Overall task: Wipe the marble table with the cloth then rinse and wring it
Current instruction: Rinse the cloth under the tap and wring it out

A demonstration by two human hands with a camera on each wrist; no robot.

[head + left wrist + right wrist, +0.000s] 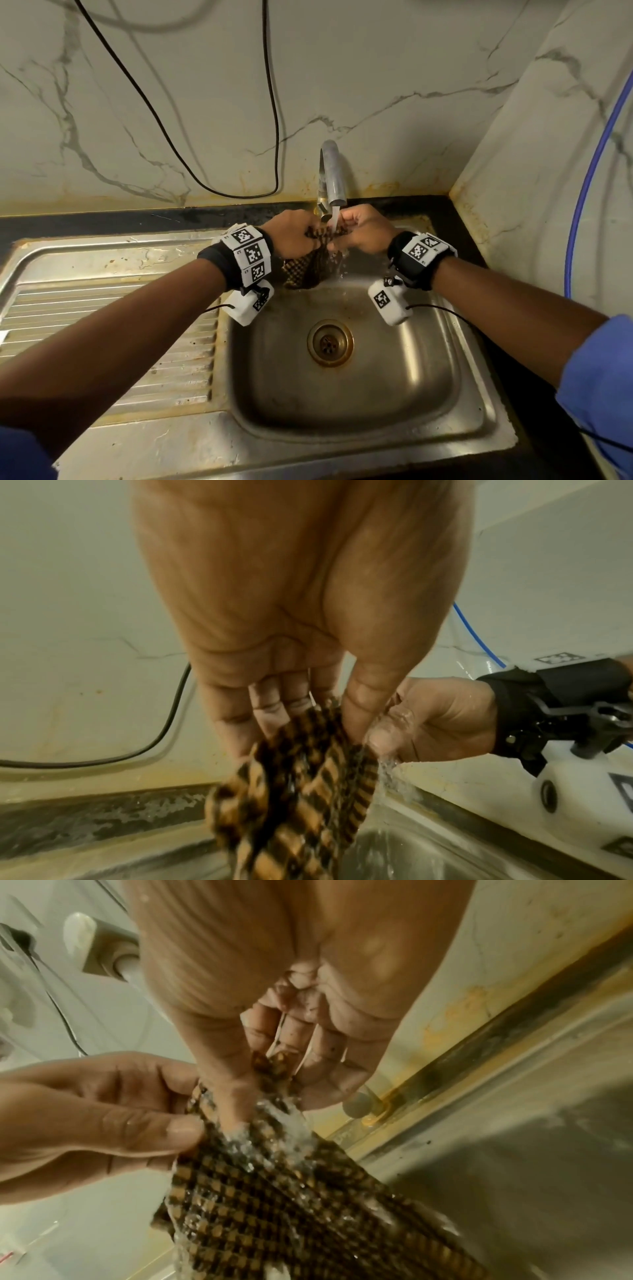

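A brown and black checked cloth (306, 269) hangs over the steel sink (455, 387) under the running tap (333, 174). My left hand (291, 238) pinches its top edge on the left, thumb against fingers (270, 710). Right of the water stream my right hand (363, 229) grips the same edge. Water runs over the cloth (274, 1191) and my right hand's fingers (260, 1042). The cloth (291, 804) dangles wet below both hands, blurred in the left wrist view.
A ridged steel drainboard (113, 325) lies left of the basin, with the drain (329, 342) at its middle. Marble wall (171, 120) stands behind, with black cables (222, 185) hanging. A blue hose (589, 171) runs down the right wall.
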